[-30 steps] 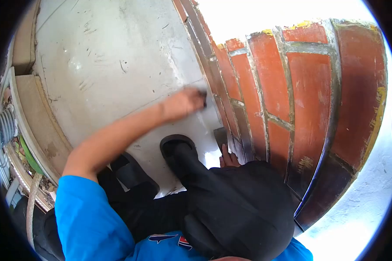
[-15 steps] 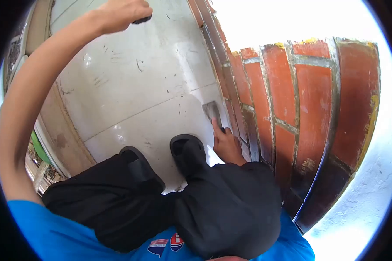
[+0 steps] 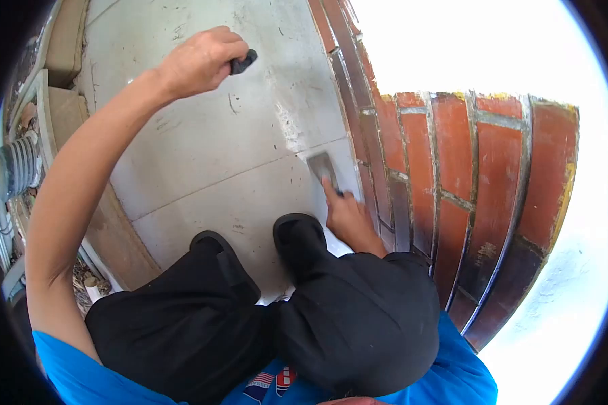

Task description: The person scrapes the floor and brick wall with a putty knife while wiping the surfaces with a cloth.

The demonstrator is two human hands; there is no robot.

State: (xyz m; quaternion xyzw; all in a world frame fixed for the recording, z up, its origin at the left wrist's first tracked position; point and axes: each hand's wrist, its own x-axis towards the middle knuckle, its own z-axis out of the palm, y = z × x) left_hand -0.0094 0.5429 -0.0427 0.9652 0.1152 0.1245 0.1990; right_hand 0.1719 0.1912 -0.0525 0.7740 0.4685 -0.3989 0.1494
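My left hand [image 3: 208,59] is closed around a small black object [image 3: 244,62], raised at the upper left with the arm stretched forward; most of that object is hidden in the fist. Lower down, my right hand [image 3: 348,217] grips the handle of a scraper [image 3: 323,169], its index finger laid along the tool. The flat grey blade rests on or just over the pale tiled floor [image 3: 216,162], near a joint line and close to the foot of the brick wall [image 3: 463,158].
Black sandals [image 3: 297,229] stand on the tiles below the hands. Beige blocks [image 3: 67,40] edge the floor at the left, with a ribbed grey hose [image 3: 23,165] beyond them. A white wall surface [image 3: 554,304] lies at the right.
My left hand and its black object have come lower and a little right in the view, showing more fully. The scraper blade sits slightly further left and up. The whole view has shifted a little.
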